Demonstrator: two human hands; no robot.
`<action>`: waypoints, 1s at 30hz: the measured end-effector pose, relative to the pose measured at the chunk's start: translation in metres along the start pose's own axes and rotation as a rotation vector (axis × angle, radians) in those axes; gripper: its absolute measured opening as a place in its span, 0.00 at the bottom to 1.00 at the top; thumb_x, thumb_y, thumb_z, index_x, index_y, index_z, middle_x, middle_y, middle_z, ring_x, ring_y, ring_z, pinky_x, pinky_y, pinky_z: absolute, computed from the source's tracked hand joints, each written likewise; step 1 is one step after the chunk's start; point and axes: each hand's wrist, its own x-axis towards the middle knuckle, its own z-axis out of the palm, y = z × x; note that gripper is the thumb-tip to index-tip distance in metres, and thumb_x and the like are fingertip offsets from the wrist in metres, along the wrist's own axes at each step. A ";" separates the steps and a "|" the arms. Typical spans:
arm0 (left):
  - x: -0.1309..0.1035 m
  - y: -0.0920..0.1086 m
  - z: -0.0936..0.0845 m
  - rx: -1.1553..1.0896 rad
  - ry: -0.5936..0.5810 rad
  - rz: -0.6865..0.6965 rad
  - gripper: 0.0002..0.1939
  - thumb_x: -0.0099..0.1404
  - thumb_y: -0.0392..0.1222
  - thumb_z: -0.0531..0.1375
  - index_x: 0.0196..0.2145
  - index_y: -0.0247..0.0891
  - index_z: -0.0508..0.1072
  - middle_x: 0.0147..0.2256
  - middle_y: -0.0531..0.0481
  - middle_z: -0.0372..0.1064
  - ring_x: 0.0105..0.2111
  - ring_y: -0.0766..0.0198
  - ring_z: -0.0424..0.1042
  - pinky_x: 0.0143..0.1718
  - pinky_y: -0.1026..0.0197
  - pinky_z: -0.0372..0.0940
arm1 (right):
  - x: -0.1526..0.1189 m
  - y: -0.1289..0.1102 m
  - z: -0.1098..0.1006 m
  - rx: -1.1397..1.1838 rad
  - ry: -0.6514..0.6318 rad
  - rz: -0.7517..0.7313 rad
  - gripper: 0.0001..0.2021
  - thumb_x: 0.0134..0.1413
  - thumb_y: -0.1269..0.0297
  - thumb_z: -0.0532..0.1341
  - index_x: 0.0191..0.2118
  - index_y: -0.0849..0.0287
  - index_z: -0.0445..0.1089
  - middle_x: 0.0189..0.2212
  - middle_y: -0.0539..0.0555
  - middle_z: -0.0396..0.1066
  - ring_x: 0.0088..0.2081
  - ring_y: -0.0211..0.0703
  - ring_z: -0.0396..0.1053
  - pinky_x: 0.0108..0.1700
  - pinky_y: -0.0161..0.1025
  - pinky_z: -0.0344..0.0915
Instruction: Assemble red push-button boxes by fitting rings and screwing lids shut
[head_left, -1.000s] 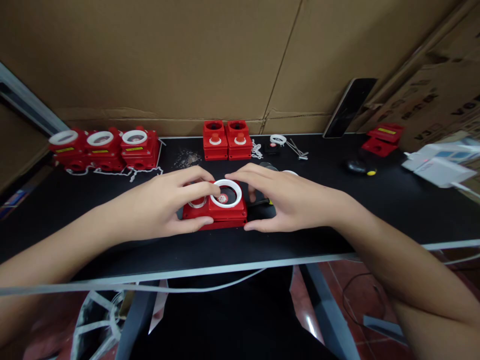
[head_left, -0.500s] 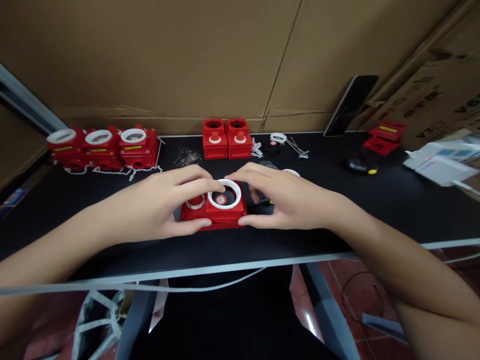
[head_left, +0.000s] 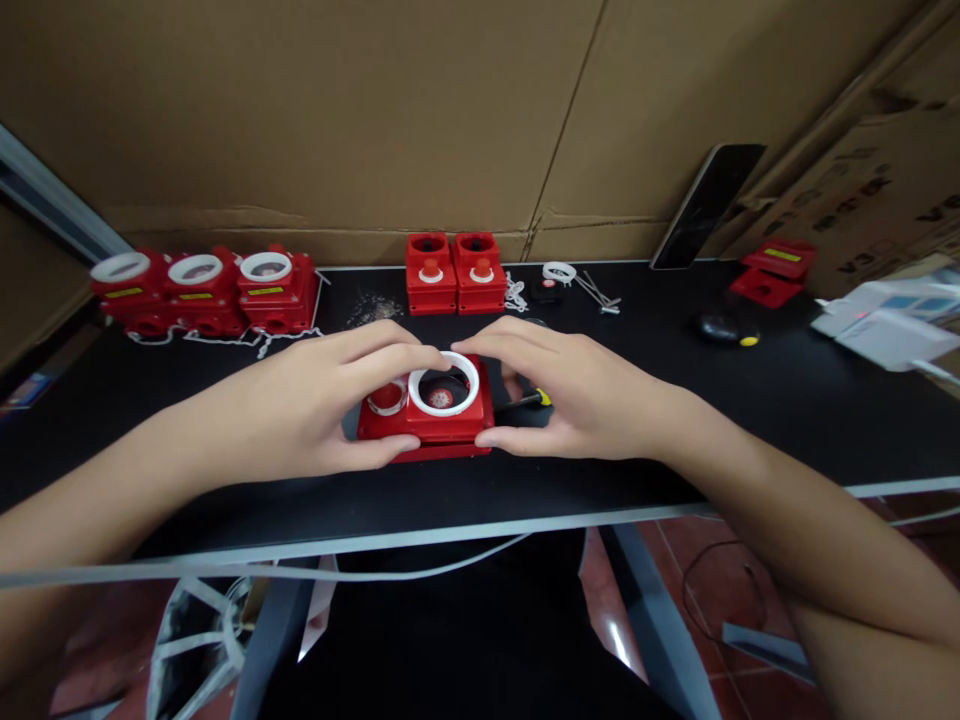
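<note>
A red box [head_left: 450,430] sits on the black table in front of me. A white ring [head_left: 415,400] frames its round opening, and inside that shows a dark disc with a red-and-white centre [head_left: 441,398]. To its left on the same box is a red knob [head_left: 388,397] with a white collar. My left hand [head_left: 345,400] grips the box from the left, thumb on the near edge, index finger on the ring's far rim. From the right, my right hand [head_left: 551,395] holds it with thumb at the near corner; its other fingers reach the far side, partly hidden.
Beside my right hand lies a screwdriver-like tool with a yellow-marked handle [head_left: 543,397]. Red boxes stand at the back left [head_left: 277,295] and back middle [head_left: 480,285]. Behind are a spare white ring [head_left: 559,272], metal rods [head_left: 600,295], a phone [head_left: 707,205] and a dark yellow-tipped object [head_left: 720,328].
My left index finger has shifted from inside the opening onto the ring's far rim. The ring sits slightly further left and back in view. Both hands stay on the box.
</note>
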 end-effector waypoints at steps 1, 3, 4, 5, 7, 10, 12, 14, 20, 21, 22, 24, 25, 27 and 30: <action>0.000 0.000 0.000 -0.006 0.001 -0.003 0.28 0.79 0.52 0.67 0.72 0.50 0.74 0.63 0.42 0.78 0.54 0.49 0.83 0.55 0.53 0.78 | 0.000 0.000 0.000 0.006 0.003 -0.003 0.33 0.71 0.48 0.73 0.73 0.54 0.69 0.62 0.63 0.77 0.37 0.47 0.77 0.41 0.46 0.79; 0.001 0.000 0.000 -0.020 0.006 -0.009 0.29 0.78 0.52 0.67 0.73 0.50 0.73 0.64 0.42 0.78 0.55 0.47 0.83 0.55 0.52 0.78 | 0.000 0.000 0.000 0.025 0.004 -0.008 0.33 0.72 0.49 0.73 0.73 0.55 0.69 0.62 0.64 0.77 0.39 0.48 0.78 0.43 0.47 0.80; 0.001 -0.001 0.000 -0.023 0.010 -0.013 0.30 0.78 0.52 0.67 0.73 0.50 0.72 0.64 0.42 0.78 0.55 0.47 0.83 0.55 0.52 0.79 | 0.000 0.000 0.000 0.036 0.004 -0.009 0.32 0.72 0.49 0.73 0.74 0.54 0.69 0.62 0.64 0.77 0.40 0.49 0.78 0.45 0.48 0.81; 0.001 -0.001 0.000 -0.023 0.014 -0.017 0.31 0.77 0.53 0.67 0.74 0.50 0.71 0.64 0.41 0.79 0.55 0.46 0.83 0.55 0.52 0.79 | 0.001 0.000 0.000 0.045 0.006 -0.010 0.32 0.72 0.50 0.73 0.74 0.54 0.69 0.62 0.64 0.77 0.41 0.50 0.79 0.46 0.49 0.82; 0.000 -0.002 0.000 -0.015 0.020 -0.023 0.33 0.77 0.55 0.68 0.75 0.49 0.70 0.65 0.41 0.78 0.55 0.45 0.83 0.55 0.50 0.79 | 0.001 0.000 0.000 0.057 0.012 -0.017 0.32 0.72 0.51 0.73 0.74 0.53 0.69 0.63 0.64 0.77 0.45 0.53 0.80 0.50 0.50 0.83; -0.002 -0.003 0.002 -0.002 0.018 -0.029 0.35 0.77 0.57 0.68 0.75 0.48 0.68 0.65 0.40 0.79 0.55 0.44 0.83 0.55 0.49 0.79 | 0.000 -0.002 0.000 0.065 0.010 -0.020 0.33 0.71 0.52 0.73 0.74 0.54 0.68 0.64 0.64 0.77 0.51 0.55 0.80 0.54 0.51 0.83; -0.002 -0.003 0.003 0.001 0.010 -0.035 0.35 0.77 0.57 0.67 0.76 0.48 0.68 0.62 0.40 0.80 0.53 0.44 0.83 0.54 0.50 0.79 | 0.000 -0.002 -0.001 0.066 -0.001 -0.012 0.33 0.71 0.52 0.74 0.74 0.55 0.69 0.64 0.64 0.76 0.53 0.56 0.81 0.55 0.51 0.83; -0.003 -0.002 0.003 -0.001 0.003 -0.046 0.36 0.76 0.58 0.67 0.76 0.47 0.68 0.59 0.40 0.80 0.51 0.45 0.83 0.54 0.50 0.79 | 0.000 -0.003 -0.001 0.064 -0.004 -0.020 0.32 0.71 0.52 0.74 0.74 0.56 0.69 0.64 0.65 0.76 0.56 0.58 0.80 0.57 0.51 0.83; 0.000 0.000 0.002 -0.010 -0.064 -0.115 0.38 0.75 0.61 0.66 0.76 0.47 0.68 0.60 0.39 0.81 0.52 0.42 0.84 0.56 0.46 0.78 | 0.000 -0.002 0.001 0.056 -0.031 -0.023 0.33 0.72 0.52 0.73 0.74 0.55 0.68 0.64 0.65 0.76 0.58 0.60 0.81 0.55 0.53 0.84; 0.001 0.000 0.002 -0.010 -0.073 -0.119 0.38 0.75 0.61 0.66 0.76 0.47 0.68 0.60 0.39 0.81 0.53 0.41 0.83 0.56 0.45 0.77 | 0.000 -0.002 0.001 0.055 -0.039 -0.015 0.33 0.72 0.51 0.73 0.74 0.55 0.68 0.64 0.65 0.76 0.57 0.60 0.81 0.54 0.52 0.84; 0.001 0.001 0.002 -0.011 -0.077 -0.121 0.39 0.75 0.62 0.66 0.76 0.46 0.68 0.61 0.38 0.80 0.54 0.40 0.83 0.57 0.44 0.77 | 0.000 -0.002 0.001 0.056 -0.044 -0.010 0.32 0.72 0.51 0.73 0.74 0.55 0.68 0.64 0.65 0.76 0.56 0.59 0.81 0.53 0.52 0.84; 0.002 0.001 0.002 -0.012 -0.083 -0.129 0.39 0.74 0.63 0.65 0.76 0.46 0.68 0.62 0.37 0.80 0.55 0.38 0.83 0.58 0.42 0.77 | 0.000 -0.002 0.001 0.058 -0.047 -0.009 0.32 0.72 0.51 0.73 0.74 0.55 0.68 0.64 0.65 0.76 0.56 0.59 0.82 0.53 0.52 0.84; 0.002 0.001 0.002 -0.012 -0.085 -0.134 0.39 0.74 0.63 0.65 0.76 0.47 0.68 0.63 0.38 0.80 0.56 0.38 0.83 0.59 0.42 0.77 | 0.000 -0.003 0.001 0.060 -0.048 -0.010 0.32 0.73 0.51 0.72 0.74 0.55 0.68 0.64 0.65 0.76 0.56 0.59 0.82 0.54 0.53 0.84; 0.002 0.001 0.002 -0.012 -0.089 -0.145 0.39 0.74 0.64 0.65 0.76 0.48 0.68 0.63 0.38 0.80 0.55 0.39 0.83 0.59 0.42 0.77 | -0.001 -0.003 0.001 0.057 -0.053 -0.005 0.32 0.73 0.51 0.72 0.74 0.54 0.68 0.64 0.65 0.76 0.56 0.59 0.81 0.54 0.53 0.84; 0.002 0.001 0.003 -0.014 -0.094 -0.146 0.39 0.74 0.63 0.66 0.75 0.48 0.69 0.62 0.39 0.81 0.55 0.39 0.83 0.58 0.44 0.77 | -0.001 -0.004 0.000 0.041 -0.070 0.014 0.32 0.73 0.50 0.72 0.74 0.54 0.68 0.65 0.65 0.76 0.57 0.60 0.81 0.54 0.54 0.84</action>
